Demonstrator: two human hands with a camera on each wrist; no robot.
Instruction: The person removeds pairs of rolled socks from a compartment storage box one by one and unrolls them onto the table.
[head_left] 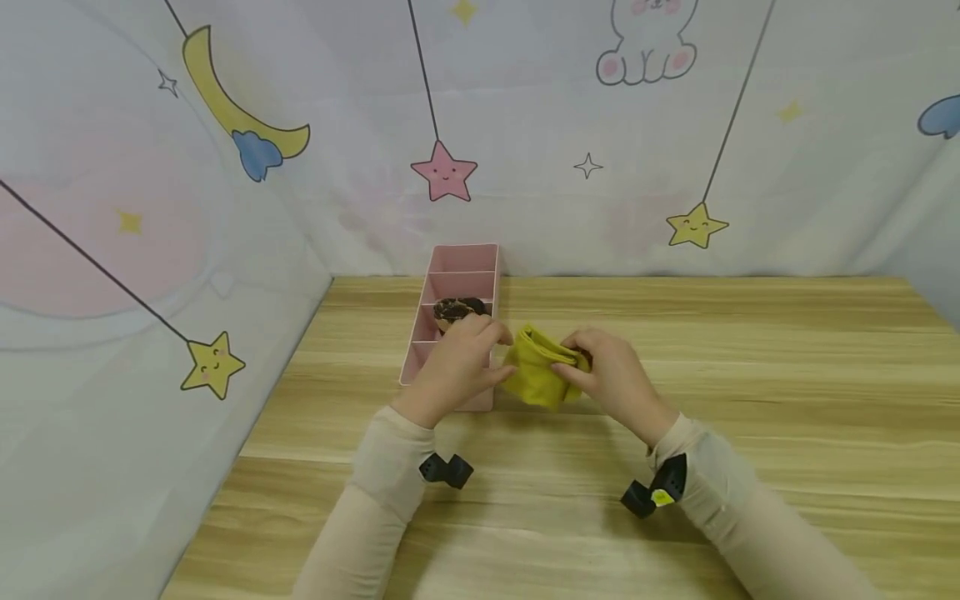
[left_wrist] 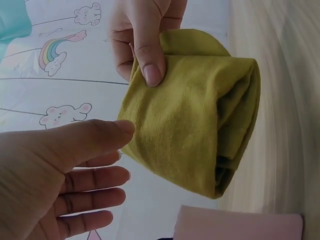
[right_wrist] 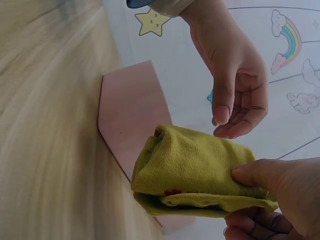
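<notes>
A folded yellow-green cloth (head_left: 542, 373), finely ribbed and with a small red mark on one face in the right wrist view, is held up over the table. My right hand (head_left: 617, 377) pinches its right side, thumb on one face and fingers behind. On the other side, my left hand (head_left: 459, 364) has its fingers loosely spread and its thumb (left_wrist: 107, 132) right at the cloth's edge in the left wrist view; it grips nothing. Layered folds show at the end of the cloth (left_wrist: 232, 120).
Just left of the cloth stands a pink box (right_wrist: 132, 107) split into a row of compartments. A dark brown patterned bundle (head_left: 452, 311) lies in one of its middle compartments, partly behind my left hand. The wood-grain table (head_left: 750, 383) meets a printed curtain (head_left: 525, 225) at the back.
</notes>
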